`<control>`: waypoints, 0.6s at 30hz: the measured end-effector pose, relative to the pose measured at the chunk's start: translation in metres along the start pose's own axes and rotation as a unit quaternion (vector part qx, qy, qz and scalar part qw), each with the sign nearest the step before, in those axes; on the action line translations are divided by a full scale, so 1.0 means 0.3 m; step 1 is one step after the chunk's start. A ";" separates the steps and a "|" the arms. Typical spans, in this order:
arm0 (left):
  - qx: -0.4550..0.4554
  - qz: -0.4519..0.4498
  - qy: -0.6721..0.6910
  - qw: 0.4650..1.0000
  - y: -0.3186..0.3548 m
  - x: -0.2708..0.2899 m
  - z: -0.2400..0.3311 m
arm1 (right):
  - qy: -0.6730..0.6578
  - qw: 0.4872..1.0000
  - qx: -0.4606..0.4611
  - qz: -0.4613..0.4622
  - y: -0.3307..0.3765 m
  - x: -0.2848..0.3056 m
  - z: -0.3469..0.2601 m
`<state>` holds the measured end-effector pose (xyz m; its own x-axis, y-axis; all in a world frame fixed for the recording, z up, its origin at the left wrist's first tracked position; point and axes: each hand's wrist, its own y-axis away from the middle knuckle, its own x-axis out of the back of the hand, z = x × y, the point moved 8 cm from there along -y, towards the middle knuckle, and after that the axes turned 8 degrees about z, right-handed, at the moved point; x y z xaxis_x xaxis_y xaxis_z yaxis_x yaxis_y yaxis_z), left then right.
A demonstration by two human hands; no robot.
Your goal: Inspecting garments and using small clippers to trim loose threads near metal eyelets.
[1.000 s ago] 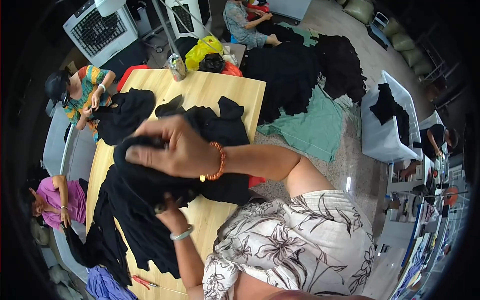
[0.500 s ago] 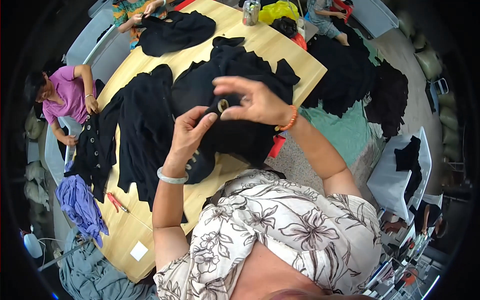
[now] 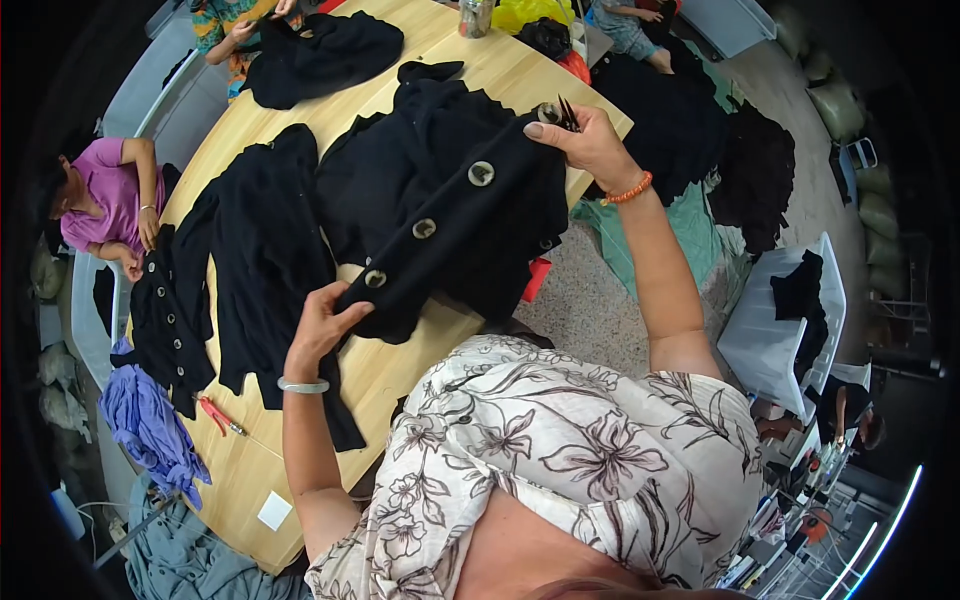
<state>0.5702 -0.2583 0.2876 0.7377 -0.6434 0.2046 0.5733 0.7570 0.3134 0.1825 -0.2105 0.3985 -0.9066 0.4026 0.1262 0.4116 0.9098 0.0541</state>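
A black knit cardigan (image 3: 452,208) is stretched slantwise between my two hands, its buttoned front edge facing up. Several large round buttons (image 3: 481,174) with pale rims run along that edge. My left hand (image 3: 322,322) pinches the near end of the strip, close to the lowest button. At the far end, my right hand (image 3: 598,148) grips the edge with the thumb on top, beside another button. Dark pointed tips, like small thread snips (image 3: 568,114), stick out from the right hand; the rest of that tool is hidden.
Another black garment (image 3: 268,230) lies left on the wooden table (image 3: 250,490), near a red-handled tool (image 3: 215,413) and purple cloth (image 3: 150,425). A person in pink (image 3: 112,195) handles a buttoned black garment. A white bin (image 3: 765,330) stands right; dark cloth piles lie beyond the table.
My hands were close together around one button; now they are apart, the right far and rightward, the left nearer and leftward. The cardigan's button strip is now pulled out straight between them.
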 end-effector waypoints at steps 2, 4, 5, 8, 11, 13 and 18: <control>0.027 0.019 0.041 0.999 -0.014 0.049 -0.025 | 0.016 0.999 -0.040 0.013 -0.008 0.034 0.068; 0.036 0.031 0.001 0.999 -0.056 0.104 -0.066 | 0.028 0.995 -0.094 0.019 -0.033 0.058 0.198; 0.031 0.028 -0.001 0.999 -0.087 0.114 -0.095 | 0.042 0.994 -0.103 0.019 -0.042 0.073 0.260; 0.058 0.023 0.018 0.998 -0.134 0.133 -0.154 | 0.027 0.990 -0.137 0.022 -0.040 0.066 0.347; 0.024 0.051 0.016 0.998 -0.195 0.144 -0.208 | 0.002 0.987 -0.159 0.033 -0.041 0.067 0.386; 0.019 0.061 0.027 0.998 -0.226 0.139 -0.195 | -0.008 0.985 -0.166 0.041 -0.043 0.081 0.400; -0.046 0.166 -0.115 0.978 -0.313 0.158 -0.200 | -0.013 0.982 -0.183 0.041 -0.036 0.104 0.436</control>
<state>0.5727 -0.3532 0.2122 0.7951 -0.3600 0.4880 0.3524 0.9292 0.1113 0.1377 -0.1944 0.2722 -0.8688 0.4805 0.1195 0.4852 0.7783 0.3985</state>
